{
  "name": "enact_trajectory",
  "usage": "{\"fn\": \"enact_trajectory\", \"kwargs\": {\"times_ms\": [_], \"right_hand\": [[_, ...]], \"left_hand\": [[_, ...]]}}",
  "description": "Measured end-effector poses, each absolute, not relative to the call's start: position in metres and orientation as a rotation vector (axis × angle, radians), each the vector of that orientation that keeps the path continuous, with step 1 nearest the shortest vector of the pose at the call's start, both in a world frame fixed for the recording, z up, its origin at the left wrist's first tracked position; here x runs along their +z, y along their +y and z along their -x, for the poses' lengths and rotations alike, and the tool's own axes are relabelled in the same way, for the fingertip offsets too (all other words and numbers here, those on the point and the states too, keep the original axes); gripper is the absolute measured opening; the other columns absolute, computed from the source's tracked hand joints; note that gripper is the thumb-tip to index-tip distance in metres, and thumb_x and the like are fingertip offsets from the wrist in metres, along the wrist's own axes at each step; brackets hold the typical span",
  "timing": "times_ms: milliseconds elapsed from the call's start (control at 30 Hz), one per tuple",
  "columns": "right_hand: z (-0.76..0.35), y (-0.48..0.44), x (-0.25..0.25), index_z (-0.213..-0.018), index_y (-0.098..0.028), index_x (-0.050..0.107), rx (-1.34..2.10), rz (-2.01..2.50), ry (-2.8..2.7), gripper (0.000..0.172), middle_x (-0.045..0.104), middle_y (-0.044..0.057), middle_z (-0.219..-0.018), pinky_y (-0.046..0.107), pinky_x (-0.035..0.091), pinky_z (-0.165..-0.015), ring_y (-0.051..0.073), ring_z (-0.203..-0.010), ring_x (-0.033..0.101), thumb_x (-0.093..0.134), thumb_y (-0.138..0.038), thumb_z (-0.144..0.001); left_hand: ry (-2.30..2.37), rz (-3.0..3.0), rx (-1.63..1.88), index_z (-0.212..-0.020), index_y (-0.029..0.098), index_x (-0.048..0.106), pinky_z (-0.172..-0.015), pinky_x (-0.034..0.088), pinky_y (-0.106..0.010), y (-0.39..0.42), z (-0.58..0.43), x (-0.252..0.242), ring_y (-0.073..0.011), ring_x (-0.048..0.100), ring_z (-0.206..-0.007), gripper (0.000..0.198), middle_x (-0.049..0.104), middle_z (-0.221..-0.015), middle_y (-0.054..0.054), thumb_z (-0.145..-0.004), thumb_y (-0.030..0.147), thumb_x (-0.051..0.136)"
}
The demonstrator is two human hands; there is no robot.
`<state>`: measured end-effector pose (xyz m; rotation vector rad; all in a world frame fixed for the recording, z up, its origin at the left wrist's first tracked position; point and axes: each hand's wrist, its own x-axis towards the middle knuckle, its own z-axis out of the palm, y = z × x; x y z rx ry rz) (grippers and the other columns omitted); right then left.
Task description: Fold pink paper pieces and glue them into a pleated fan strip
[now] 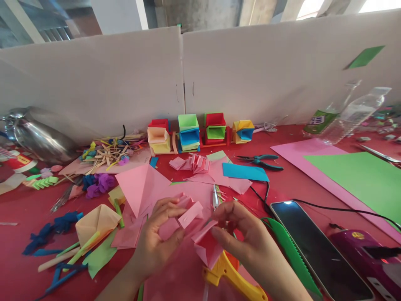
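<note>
My left hand point(156, 238) is closed on a pleated pink paper strip point(191, 215), its thumb below and fingers above. My right hand point(242, 234) pinches the edge of a small folded pink paper box point(208, 247), whose opening faces up and toward me. The two paper pieces are close together but look apart. Under the box lies a yellow tool with an orange part point(233, 278), like a glue gun, partly hidden by my right hand. Metal scissor blades point(215, 197) show behind my hands. More pleated pink paper point(200, 163) lies farther back.
Several coloured paper boxes point(189, 136) line the back wall point(125, 79). Pliers point(263, 161) and a blue paper strip point(246, 172) lie behind. At right are a phone point(319, 246), a cable and plastic bottles point(354, 113). At left are a peach paper box point(97, 225) and a metal jug point(46, 133).
</note>
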<state>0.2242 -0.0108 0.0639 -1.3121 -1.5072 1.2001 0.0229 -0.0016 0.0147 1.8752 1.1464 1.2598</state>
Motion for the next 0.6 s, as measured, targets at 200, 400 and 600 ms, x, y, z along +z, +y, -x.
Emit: {"fn": "enact_trajectory", "kwargs": {"times_ms": [200,400,600], "right_hand": [[-0.227,-0.011,0.058,-0.074,-0.018,0.055,1.485,1.145,-1.364,0.020,0.055,0.000,-0.070,0.022,0.039,-0.055,0.010,-0.061,0.049,0.064,-0.035,-0.076],[-0.228,-0.012,0.062,-0.078,-0.017,0.058,1.579,1.076,-1.217,0.020,0.059,0.000,-0.071,0.018,0.041,-0.053,0.009,-0.060,0.053,0.068,-0.033,-0.074],[-0.226,-0.013,0.063,-0.091,-0.020,0.062,1.557,1.019,-1.246,0.017,0.064,0.003,-0.083,0.024,0.049,-0.067,0.014,-0.076,0.060,0.066,-0.030,-0.077]], "left_hand": [[1.197,-2.156,1.239,-0.100,0.026,0.057,-0.088,0.044,-0.036,0.002,-0.020,0.020,-0.0195,0.052,-0.101,0.029,0.059,-0.098,-0.003,-0.075,0.012,0.060],[1.226,-2.107,1.251,-0.091,0.023,0.055,-0.090,0.043,-0.036,0.001,-0.021,0.023,-0.0198,0.051,-0.104,0.023,0.058,-0.098,-0.004,-0.074,0.007,0.056],[1.223,-2.218,1.203,-0.090,0.024,0.057,-0.089,0.042,-0.038,0.002,-0.020,0.025,-0.0205,0.053,-0.100,0.019,0.063,-0.092,-0.003,-0.077,0.011,0.056]]}}
